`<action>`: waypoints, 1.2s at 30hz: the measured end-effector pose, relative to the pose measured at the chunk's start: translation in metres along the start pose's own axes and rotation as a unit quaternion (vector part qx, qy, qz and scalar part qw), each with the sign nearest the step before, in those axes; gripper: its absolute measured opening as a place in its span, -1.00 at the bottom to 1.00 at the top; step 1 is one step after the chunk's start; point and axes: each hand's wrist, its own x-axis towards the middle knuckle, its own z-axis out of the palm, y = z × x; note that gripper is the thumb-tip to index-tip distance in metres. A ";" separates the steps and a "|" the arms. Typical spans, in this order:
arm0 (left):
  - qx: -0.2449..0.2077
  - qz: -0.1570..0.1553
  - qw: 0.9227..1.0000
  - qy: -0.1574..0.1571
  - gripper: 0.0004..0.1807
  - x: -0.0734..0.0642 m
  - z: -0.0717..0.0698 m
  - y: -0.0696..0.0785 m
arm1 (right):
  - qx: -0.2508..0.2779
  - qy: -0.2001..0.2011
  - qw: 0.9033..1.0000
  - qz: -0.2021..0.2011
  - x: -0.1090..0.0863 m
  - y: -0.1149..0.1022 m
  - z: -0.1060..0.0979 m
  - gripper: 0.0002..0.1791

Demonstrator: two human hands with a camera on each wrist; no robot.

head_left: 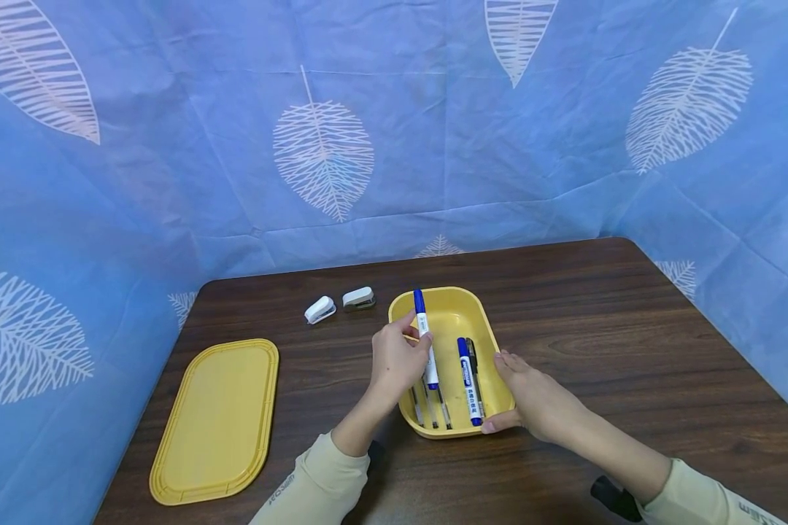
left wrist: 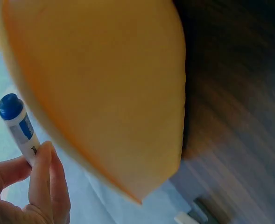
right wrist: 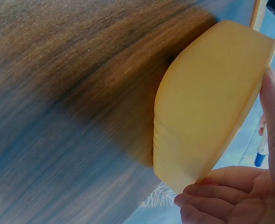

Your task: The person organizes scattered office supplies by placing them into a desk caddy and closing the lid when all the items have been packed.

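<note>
Dark wood table (head_left: 578, 328), and my left hand (head_left: 397, 359) pinches a blue-capped marker (head_left: 423, 322) over the yellow box (head_left: 458, 313)!
My right hand (head_left: 535, 397) spreads against its right side; a loose pinch could drop that marker crosswise onto the pens (head_left: 444, 410) at near left.

Across the back and sides, creased blue cloth (head_left: 420, 146) with large white leaf prints (head_left: 324, 160). Below, a dark wood-grain table (head_left: 597, 313) with rounded far corners. Toward its far left, a small white stapler (head_left: 319, 309) and, just beside but apart, a second stapler (head_left: 358, 296) with a dark underside. Nearer, along the left side, a flat yellow lid (head_left: 215, 423) with rounded corners and a ridged rim.
</note>
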 end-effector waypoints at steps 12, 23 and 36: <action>0.012 0.007 1.000 -0.015 -0.46 -0.005 0.033 -0.013 | 0.001 0.001 1.000 -0.002 0.001 -0.001 0.000 0.24; 0.033 0.000 0.999 -0.009 -0.48 -0.009 0.050 -0.023 | 0.007 0.001 1.000 -0.012 0.001 0.000 -0.001 0.23; 0.076 -0.027 0.996 -0.040 -0.51 -0.009 0.057 -0.027 | 0.001 0.004 1.000 -0.012 0.002 0.001 0.000 0.22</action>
